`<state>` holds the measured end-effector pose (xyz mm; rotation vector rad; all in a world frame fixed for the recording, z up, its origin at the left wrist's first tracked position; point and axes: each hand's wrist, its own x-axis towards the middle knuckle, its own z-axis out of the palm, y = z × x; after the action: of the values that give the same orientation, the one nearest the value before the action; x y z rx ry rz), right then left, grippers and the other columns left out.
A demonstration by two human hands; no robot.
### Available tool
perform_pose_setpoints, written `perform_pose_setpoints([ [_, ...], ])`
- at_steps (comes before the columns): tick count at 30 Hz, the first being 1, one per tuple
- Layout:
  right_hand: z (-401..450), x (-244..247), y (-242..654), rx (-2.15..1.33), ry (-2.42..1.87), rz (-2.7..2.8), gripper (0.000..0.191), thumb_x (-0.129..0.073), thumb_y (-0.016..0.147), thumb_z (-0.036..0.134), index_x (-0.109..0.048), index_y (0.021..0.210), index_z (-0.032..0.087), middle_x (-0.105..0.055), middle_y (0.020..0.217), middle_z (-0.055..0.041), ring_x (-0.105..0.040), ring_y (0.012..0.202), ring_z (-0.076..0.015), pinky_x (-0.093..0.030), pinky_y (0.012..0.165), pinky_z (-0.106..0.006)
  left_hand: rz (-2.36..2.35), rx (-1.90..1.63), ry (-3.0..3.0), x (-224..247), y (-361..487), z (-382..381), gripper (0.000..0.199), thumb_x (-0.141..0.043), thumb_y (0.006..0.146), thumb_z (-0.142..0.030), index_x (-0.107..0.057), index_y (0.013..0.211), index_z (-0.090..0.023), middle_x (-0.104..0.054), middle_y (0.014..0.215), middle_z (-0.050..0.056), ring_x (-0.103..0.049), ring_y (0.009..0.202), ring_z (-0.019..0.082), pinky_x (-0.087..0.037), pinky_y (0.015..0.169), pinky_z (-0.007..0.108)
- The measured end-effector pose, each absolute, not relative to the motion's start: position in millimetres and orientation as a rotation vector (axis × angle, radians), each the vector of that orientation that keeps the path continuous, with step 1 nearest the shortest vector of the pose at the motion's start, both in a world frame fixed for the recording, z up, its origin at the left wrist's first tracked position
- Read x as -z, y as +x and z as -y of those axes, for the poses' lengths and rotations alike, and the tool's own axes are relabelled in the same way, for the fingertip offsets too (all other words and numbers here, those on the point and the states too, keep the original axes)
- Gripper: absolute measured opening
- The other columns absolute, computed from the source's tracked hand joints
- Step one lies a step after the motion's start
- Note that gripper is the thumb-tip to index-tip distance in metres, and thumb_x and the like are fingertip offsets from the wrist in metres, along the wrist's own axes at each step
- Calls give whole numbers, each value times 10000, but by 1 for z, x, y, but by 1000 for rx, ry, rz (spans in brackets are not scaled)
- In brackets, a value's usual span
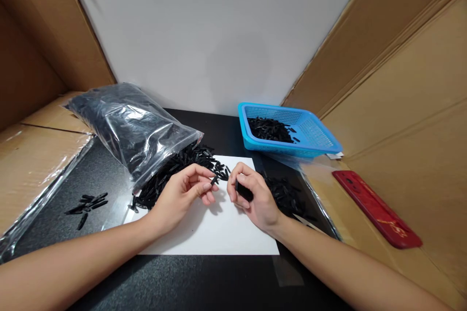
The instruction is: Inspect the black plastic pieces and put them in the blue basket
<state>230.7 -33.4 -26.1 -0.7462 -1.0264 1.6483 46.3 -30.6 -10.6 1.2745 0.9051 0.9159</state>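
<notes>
Presumably for contrast, white paper [219,235] lies beneath the black strip [214,181] our left hand [178,192] pinches and the block [244,191] our right hand [260,201] clasps.

We record: basket [292,149] bright blue, walls in a fine grid pattern; small pieces [270,130] black; block [244,191] plain black; sheet [219,233] white; tabletop [204,277] black; cardboard [404,102] tan-brown; backdrop [175,34] pale grey; flat case [375,209] deep red with yellow-orange marking

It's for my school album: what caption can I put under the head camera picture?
Over white paper, the left hand pinches a small black piece; the right hand holds something black.
</notes>
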Motion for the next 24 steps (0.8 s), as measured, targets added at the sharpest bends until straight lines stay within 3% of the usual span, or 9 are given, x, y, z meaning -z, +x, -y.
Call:
perform_pose_setpoints([
  [3,32,25,232,-1700,-705,992,251,-576,858,375,-496,703,196,-633,567,22,-249,352,-37,-153,375,-197,-900,-909,1259,10,47,30,109,-585,915,-253,-582,979,-165,-696,654,-12,-636,616,105,-504,663,238],
  [7,32,28,229,-1606,-871,1103,194,-688,818,368,-595,827,197,-485,498,88,-220,366,-44,-127,370,-199,-890,-914,1259,8,47,31,130,-602,903,-263,-560,983,-169,-676,654,-24,-615,568,100,-485,580,220],
  [10,34,30,228,-1395,-998,1296,208,-705,803,365,-690,908,186,-479,553,63,-311,415,-67,-203,382,-214,-895,-915,1292,6,47,34,133,-611,893,-258,-550,973,-171,-654,636,-33,-603,566,103,-483,577,224],
  [16,37,26,228,-1176,-1081,1441,125,-681,815,316,-724,826,199,-494,584,36,-395,513,-110,-315,466,-246,-962,-919,1406,6,46,36,100,-558,920,-268,-527,979,-194,-645,667,-27,-598,606,127,-489,616,259],
  [21,37,28,228,-1204,-1095,1326,215,-672,829,421,-667,800,207,-474,570,45,-341,468,-104,-270,402,-234,-1120,-933,1966,10,44,28,206,-406,960,-180,-567,1088,-196,-670,1042,81,-623,979,201,-491,863,368],
  [24,35,31,228,-1217,-1072,1279,272,-665,837,454,-600,735,210,-409,514,66,-301,442,-97,-246,387,-227,-1079,-761,2369,17,47,22,308,-400,958,-158,-542,1229,-193,-568,1332,138,-493,1259,261,-404,1029,465],
])
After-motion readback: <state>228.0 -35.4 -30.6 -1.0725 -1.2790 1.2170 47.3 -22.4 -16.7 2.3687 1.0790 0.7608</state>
